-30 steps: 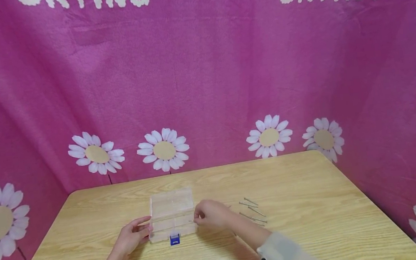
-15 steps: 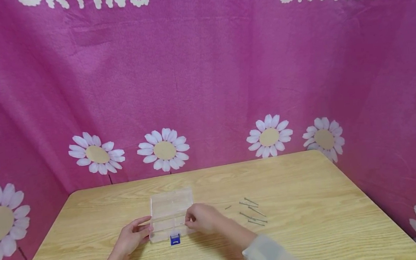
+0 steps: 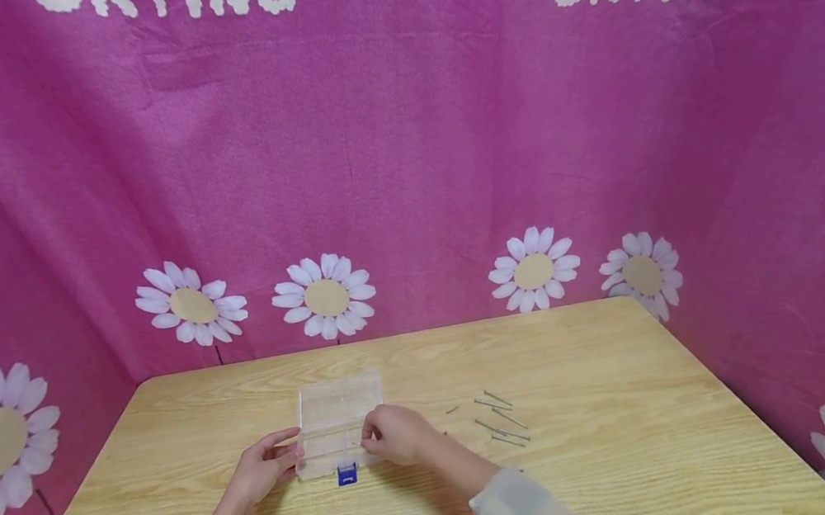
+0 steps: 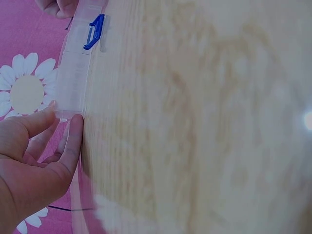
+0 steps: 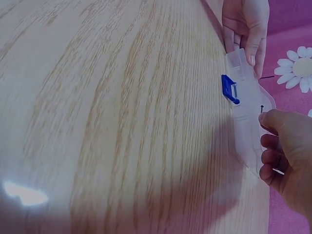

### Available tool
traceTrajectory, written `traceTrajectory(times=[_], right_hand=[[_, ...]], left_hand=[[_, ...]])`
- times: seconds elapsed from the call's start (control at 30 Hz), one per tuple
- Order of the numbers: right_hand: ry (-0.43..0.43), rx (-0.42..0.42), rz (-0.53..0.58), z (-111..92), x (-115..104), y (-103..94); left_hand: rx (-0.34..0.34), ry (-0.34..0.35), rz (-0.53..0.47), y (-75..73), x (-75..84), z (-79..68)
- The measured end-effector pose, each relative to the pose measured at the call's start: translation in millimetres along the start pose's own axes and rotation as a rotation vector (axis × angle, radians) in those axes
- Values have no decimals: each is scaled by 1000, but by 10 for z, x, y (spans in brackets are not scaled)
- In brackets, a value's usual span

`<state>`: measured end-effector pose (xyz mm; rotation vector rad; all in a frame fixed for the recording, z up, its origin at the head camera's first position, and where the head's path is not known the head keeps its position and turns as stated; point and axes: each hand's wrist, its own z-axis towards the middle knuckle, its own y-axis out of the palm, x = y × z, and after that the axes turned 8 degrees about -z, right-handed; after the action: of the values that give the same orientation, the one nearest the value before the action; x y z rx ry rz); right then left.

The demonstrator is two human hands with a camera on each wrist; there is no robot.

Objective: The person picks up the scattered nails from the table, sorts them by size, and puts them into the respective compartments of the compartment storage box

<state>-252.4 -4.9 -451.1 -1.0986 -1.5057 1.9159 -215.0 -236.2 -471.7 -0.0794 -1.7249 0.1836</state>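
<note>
A clear plastic compartment box with a blue latch stands on the table, its lid raised at the back. My left hand holds the box's left end, thumb and fingers on that end in the left wrist view. Over the box's right part, my right hand pinches a thin nail between thumb and forefinger. Its head end sticks out past the fingertips in the right wrist view; the rest is hidden by the fingers.
Several longer nails lie loose on the wooden table to the right of the box. A shorter nail lies nearer the right hand. A pink curtain with daisies hangs behind the table.
My right hand has moved left with the nail, from the box's right edge to over its right part. The left hand and box have stayed in place.
</note>
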Motion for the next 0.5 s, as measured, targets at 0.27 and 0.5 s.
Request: traceTrajectory(times=[0.27, 0.5], right_hand=[[30, -1, 16, 1, -9, 10], [38, 20, 61, -6, 34, -17]], left_hand=[[6, -3, 4, 4, -8, 3], [4, -1, -4, -2, -11, 0]])
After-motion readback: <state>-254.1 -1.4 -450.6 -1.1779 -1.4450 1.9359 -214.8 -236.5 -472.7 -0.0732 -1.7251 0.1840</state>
